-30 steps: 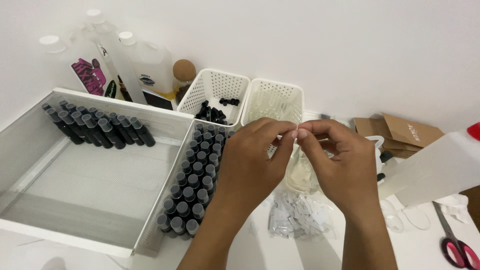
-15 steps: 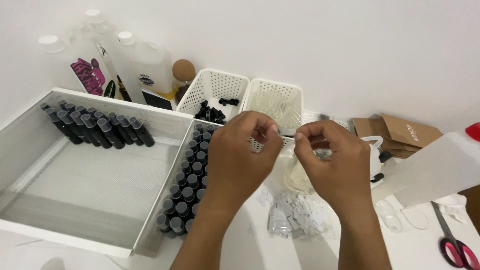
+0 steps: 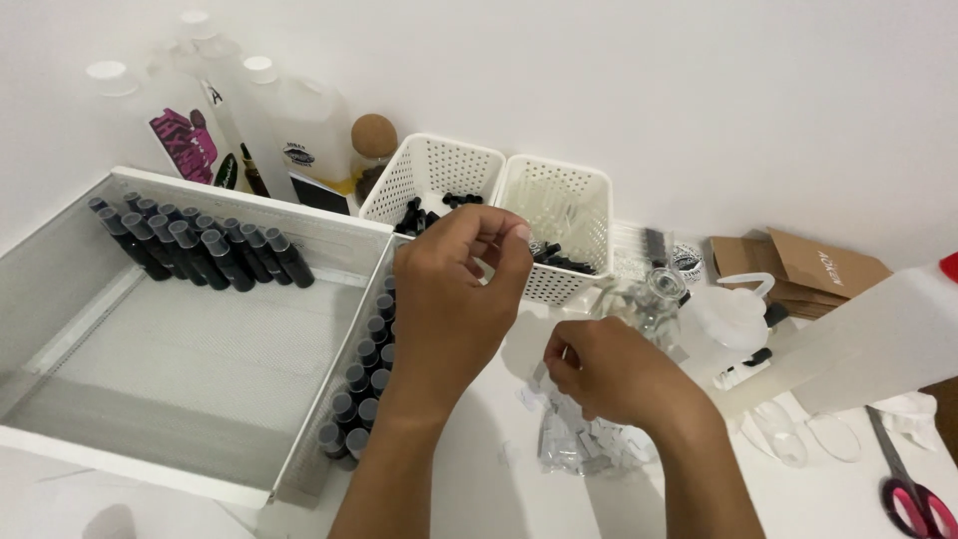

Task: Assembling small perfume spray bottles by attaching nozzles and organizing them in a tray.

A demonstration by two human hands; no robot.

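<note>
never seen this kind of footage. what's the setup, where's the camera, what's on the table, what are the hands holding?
No machine: one person, filmed by a head-worn camera looking down at their own bare hands. The left hand is raised with fingertips pinched; what they hold is too small to tell. The right hand reaches down to a pile of small clear packets on the white table. Left is a large white tray with rows of small dark vials. Behind stand two white perforated baskets and plastic jugs. Red-handled scissors lie far right.
</note>
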